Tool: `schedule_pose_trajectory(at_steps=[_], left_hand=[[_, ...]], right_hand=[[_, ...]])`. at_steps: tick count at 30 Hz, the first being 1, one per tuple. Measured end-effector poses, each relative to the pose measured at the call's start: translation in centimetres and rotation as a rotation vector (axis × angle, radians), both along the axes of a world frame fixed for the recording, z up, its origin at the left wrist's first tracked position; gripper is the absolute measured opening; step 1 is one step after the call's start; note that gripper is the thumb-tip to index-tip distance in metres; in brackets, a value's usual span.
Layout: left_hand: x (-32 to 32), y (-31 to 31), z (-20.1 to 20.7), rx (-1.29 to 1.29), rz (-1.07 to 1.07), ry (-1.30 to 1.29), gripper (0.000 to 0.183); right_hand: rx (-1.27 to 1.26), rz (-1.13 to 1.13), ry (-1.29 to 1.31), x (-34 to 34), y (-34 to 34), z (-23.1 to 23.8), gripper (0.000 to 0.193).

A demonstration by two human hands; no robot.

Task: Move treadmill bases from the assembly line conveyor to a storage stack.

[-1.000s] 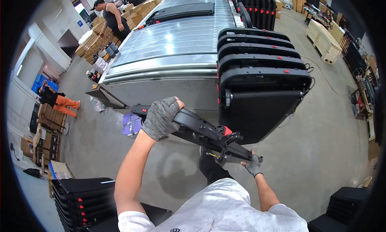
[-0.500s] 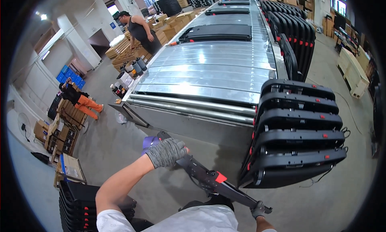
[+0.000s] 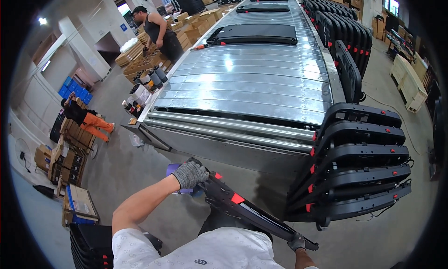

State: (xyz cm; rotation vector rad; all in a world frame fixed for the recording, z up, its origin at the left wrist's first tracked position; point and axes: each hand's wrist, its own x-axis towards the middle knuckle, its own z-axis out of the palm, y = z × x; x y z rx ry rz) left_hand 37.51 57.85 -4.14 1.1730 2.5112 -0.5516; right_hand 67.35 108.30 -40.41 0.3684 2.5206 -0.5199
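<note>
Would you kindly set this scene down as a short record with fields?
Left hand: gloved, gripping near held unit's left end
Right hand: gloved, gripping near its right end
Held: long black unit with red tabs
Ahead: silver slatted conveyor carrying black panels
Right: row of black units on edge
People, left: one in dark tank top, one in orange trousers

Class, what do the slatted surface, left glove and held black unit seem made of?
Slatted surface: likely bare metal, silvery with bright reflections. Left glove: apparently matte knit fabric, mottled grey. Black unit: satin plastic or coated metal; its low sheen fits both.
</note>
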Motion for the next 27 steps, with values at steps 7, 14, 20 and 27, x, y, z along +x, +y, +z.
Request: schedule_pose_trajectory(at_steps=[7, 14, 20, 27], left_hand=[[-8.9, -15.5, -9.9, 0.322, -0.046, -0.024, 0.020], [-18.7, -35.4, -13.2, 0.418, 0.121, -0.040, 0.019], [-23.8, -49.8, -10.2, 0.472, 0.327, 0.103, 0.028], [-31.3, -61.8, -1.8, 0.525, 0.527, 0.125, 0.039]], right_hand=[[0.116, 0.036, -0.113, -4.9, -11.5, 1.9, 0.042], [0.133, 0.173, -0.002, -15.2, -26.9, 10.8, 0.026], [0.076, 0.434, -0.063, -29.3, -38.1, 20.0, 0.030], [0.064, 0.640, 0.315, -44.9, -43.0, 35.1, 0.068]])
